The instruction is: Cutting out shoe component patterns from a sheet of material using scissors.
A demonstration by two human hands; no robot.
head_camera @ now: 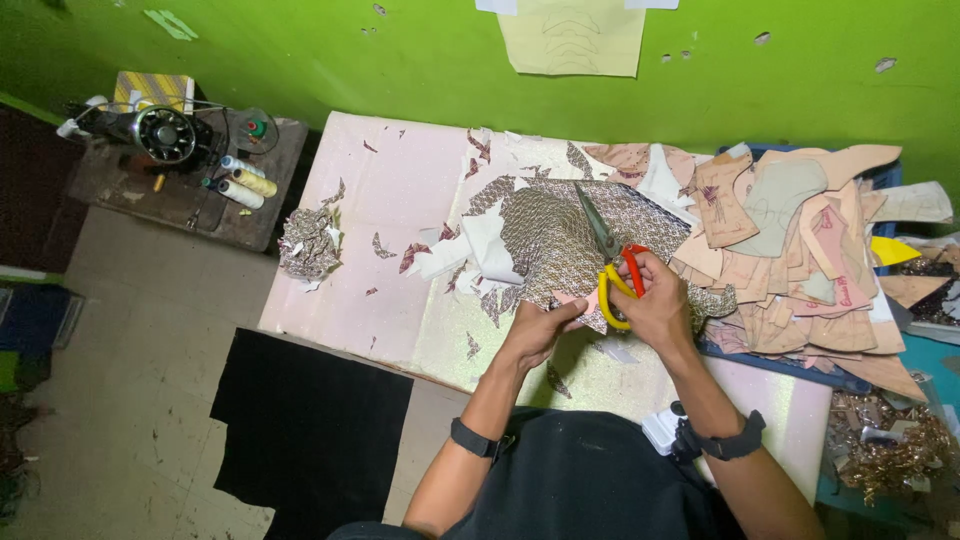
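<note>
Right hand (655,300) grips a pair of scissors (612,262), fingers through the red and yellow handle loops, the grey blades pointing up and away over a sheet of patterned fabric (560,235). Left hand (540,325) is closed on the near edge of that same fabric, pinching it between thumb and fingers just beside the scissors. Both wrists wear dark bands.

Going by size from there: a green wall (400,60) fills the top of the view, with a pale paper pattern (572,40) stuck to it. Below it stands the pale pink work table (390,240), where the fabric lies spread near the middle, dark brown and cream in a fine print. A black cloth (310,425) lies on the floor by the table's near left corner. To the right of the fabric, a heap of tan cardboard templates (790,240) overlaps in a loose pile, reaching almost to the right hand. At the far left a sewing machine (165,130) sits on a dark wooden stand, with spools of thread (245,182) lying beside it. White paper pieces (475,250) lie against the fabric's left side. A crumpled wad of fabric offcuts (310,243) rests on the table's left edge, and small scraps (385,248) are scattered between it and the main sheet.
</note>
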